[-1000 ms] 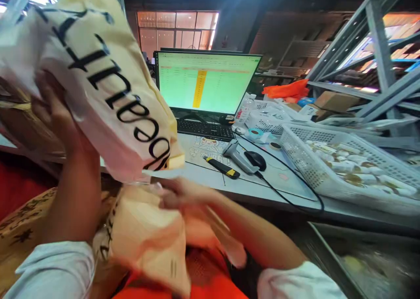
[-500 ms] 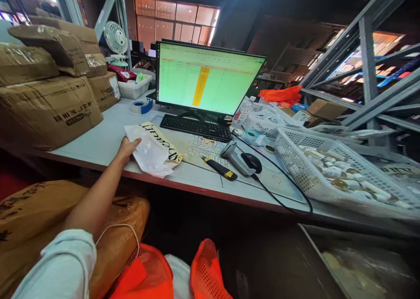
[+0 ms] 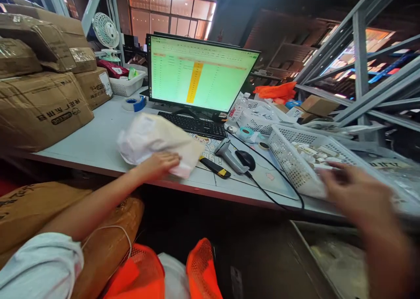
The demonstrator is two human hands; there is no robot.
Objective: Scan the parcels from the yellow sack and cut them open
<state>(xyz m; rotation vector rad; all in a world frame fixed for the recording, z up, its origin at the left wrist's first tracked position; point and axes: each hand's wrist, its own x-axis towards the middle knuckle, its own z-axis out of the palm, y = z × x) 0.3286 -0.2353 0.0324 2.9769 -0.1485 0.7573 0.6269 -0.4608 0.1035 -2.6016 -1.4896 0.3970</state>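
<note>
Warehouse desk (image 3: 82, 130) under a monitor (image 3: 197, 74): left hand (image 3: 157, 167), fingers pressed together, lies on a white plastic mailer (image 3: 154, 142) before it, right hand (image 3: 356, 198), fingers spread, beside a white mesh basket (image 3: 290, 165) to its right

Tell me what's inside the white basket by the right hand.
The white mesh basket holds small pale items; the blurred right hand covers the basket's right end, so what lies there cannot be seen.

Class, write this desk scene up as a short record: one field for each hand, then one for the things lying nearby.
left hand: against a pale plastic bag on the white desk
right hand: blurred, fingers spread, close to a white plastic basket
lying nearby: barcode scanner, computer mouse, yellow-and-black utility knife
</note>
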